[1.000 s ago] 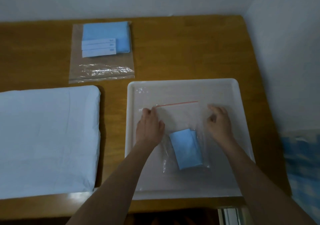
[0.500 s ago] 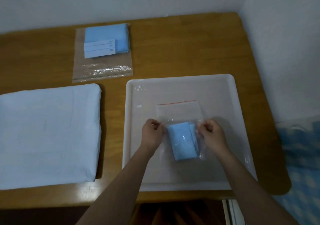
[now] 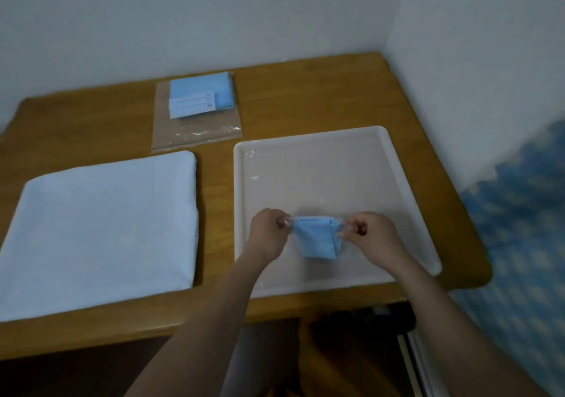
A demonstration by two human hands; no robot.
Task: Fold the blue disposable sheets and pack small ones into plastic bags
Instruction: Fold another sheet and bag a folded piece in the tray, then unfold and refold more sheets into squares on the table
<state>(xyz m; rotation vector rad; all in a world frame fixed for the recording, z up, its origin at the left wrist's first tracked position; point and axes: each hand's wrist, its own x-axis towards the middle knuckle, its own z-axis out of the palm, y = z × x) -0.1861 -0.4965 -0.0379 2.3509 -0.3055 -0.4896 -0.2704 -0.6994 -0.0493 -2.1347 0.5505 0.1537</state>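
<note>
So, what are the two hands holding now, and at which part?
Both hands, left hand and right hand, pinch the small plastic bag with the folded blue sheet by its side edges.

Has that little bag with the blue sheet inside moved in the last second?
Yes. The small bag lay flat on the white tray; now both hands pinch its upper corners and hold it up above the tray's near half.

Two bare forearms are shown entering from the lower edge, each ending in a bare hand: left hand [image 3: 269, 237] and right hand [image 3: 374, 237]. No sleeve, glove, watch or ring is seen. Nails on the fingers [image 3: 356, 228] are blurred and cannot be made out.
</note>
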